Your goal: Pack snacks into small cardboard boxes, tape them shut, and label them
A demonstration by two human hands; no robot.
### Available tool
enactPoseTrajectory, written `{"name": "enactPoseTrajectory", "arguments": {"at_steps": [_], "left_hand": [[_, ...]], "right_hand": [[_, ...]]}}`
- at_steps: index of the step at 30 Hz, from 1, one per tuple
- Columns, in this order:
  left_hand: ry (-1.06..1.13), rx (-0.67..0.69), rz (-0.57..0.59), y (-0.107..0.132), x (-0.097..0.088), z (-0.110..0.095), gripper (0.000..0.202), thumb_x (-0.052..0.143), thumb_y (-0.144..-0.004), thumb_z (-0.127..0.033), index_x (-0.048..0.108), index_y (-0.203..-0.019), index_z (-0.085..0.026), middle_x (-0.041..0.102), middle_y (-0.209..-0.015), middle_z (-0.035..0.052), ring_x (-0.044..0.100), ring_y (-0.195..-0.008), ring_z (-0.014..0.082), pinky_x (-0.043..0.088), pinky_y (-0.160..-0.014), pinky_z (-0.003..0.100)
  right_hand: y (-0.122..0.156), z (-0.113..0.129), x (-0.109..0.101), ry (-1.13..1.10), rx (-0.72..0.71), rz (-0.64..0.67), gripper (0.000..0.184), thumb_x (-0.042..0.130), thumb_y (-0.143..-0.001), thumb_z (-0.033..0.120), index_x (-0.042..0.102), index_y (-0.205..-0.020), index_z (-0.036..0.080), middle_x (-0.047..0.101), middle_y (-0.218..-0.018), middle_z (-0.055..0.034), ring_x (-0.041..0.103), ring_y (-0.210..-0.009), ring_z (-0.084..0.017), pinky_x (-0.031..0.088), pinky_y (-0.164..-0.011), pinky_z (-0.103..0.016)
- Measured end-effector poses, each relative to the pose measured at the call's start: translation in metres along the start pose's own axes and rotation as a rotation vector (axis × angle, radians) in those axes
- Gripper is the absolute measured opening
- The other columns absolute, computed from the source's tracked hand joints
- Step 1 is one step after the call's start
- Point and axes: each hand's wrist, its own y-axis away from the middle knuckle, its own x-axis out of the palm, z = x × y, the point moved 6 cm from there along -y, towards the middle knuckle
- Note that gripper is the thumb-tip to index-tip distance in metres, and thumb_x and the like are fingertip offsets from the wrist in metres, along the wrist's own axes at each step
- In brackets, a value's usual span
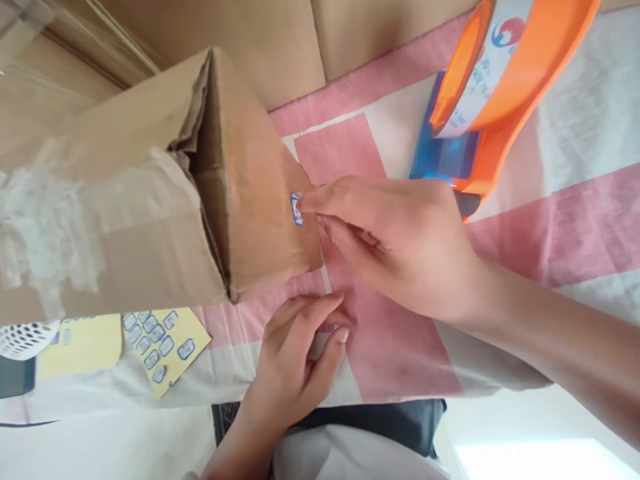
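A brown cardboard box (150, 200) lies on a pink and white sheet, its open end flap (260, 200) facing me. My right hand (395, 247) reaches in from the right and presses a small blue-edged sticker (297, 208) onto the flap with its fingertips, fingers held together. My left hand (300, 360) rests on the sheet just below the box, fingers loosely curled with nothing visible in them. Clear tape covers the box's left side.
An orange and blue tape dispenser (480, 100) lies at the upper right, just beyond my right hand. A yellow sheet of small stickers (160, 343) sits at the lower left under the box. More cardboard (280, 40) lies along the top.
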Motion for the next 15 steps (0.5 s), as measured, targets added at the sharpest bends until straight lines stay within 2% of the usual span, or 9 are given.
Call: {"name": "enactPoseTrajectory", "arguments": {"at_steps": [2,4,7,9,12,15], "left_hand": [[-0.021,0.019,-0.010,-0.001,-0.001,-0.002,0.042,0.061,-0.094,-0.012,0.056,-0.135,-0.022,0.075,-0.099,0.0031,0.068,-0.093,0.0169,0.054,-0.088,0.033],[-0.028,0.027,-0.016,-0.002,-0.001,-0.003,0.039,0.060,-0.095,-0.013,0.057,-0.133,-0.022,0.075,-0.099,0.0031,0.068,-0.094,0.0174,0.054,-0.088,0.033],[-0.035,0.038,-0.006,-0.004,0.000,-0.004,0.036,0.060,-0.095,-0.013,0.058,-0.130,-0.021,0.076,-0.101,0.0031,0.068,-0.095,0.0172,0.054,-0.088,0.032],[-0.048,0.050,0.003,-0.005,0.000,-0.005,0.034,0.060,-0.096,-0.013,0.058,-0.129,-0.020,0.076,-0.100,0.0027,0.067,-0.094,0.0165,0.053,-0.087,0.031],[-0.065,0.063,0.009,-0.006,0.000,-0.005,0.029,0.059,-0.096,-0.013,0.060,-0.124,-0.020,0.075,-0.097,0.0025,0.066,-0.091,0.0161,0.052,-0.084,0.031],[-0.075,0.073,0.019,-0.006,0.000,-0.006,0.024,0.058,-0.096,-0.013,0.061,-0.120,-0.019,0.075,-0.097,0.0036,0.066,-0.090,0.0171,0.051,-0.082,0.031]], "right_hand": [[0.000,0.001,-0.001,0.065,-0.063,-0.031,0.034,0.040,-0.097,0.014,0.066,-0.106,0.033,0.075,-0.091,0.0088,0.070,-0.073,-0.006,0.053,-0.065,-0.018],[0.000,-0.002,0.001,0.124,-0.060,-0.004,0.038,0.039,-0.096,0.011,0.066,-0.111,0.034,0.075,-0.097,0.0057,0.071,-0.077,-0.009,0.056,-0.069,-0.020],[0.001,-0.010,0.007,0.270,-0.013,0.089,0.033,0.043,-0.098,0.013,0.069,-0.118,0.022,0.067,-0.132,-0.0074,0.072,-0.098,-0.022,0.063,-0.081,-0.035],[0.003,-0.012,0.012,0.348,-0.025,0.150,0.028,0.048,-0.099,0.015,0.071,-0.115,0.017,0.059,-0.145,-0.0119,0.067,-0.114,-0.031,0.062,-0.090,-0.046],[0.007,-0.011,0.018,0.390,-0.084,0.206,0.025,0.053,-0.098,0.014,0.073,-0.112,0.018,0.061,-0.144,-0.0113,0.054,-0.131,-0.038,0.054,-0.100,-0.058],[0.009,-0.010,0.023,0.436,-0.111,0.244,0.031,0.052,-0.097,0.009,0.071,-0.121,0.017,0.065,-0.139,-0.0120,0.047,-0.137,-0.040,0.049,-0.102,-0.061]]}}
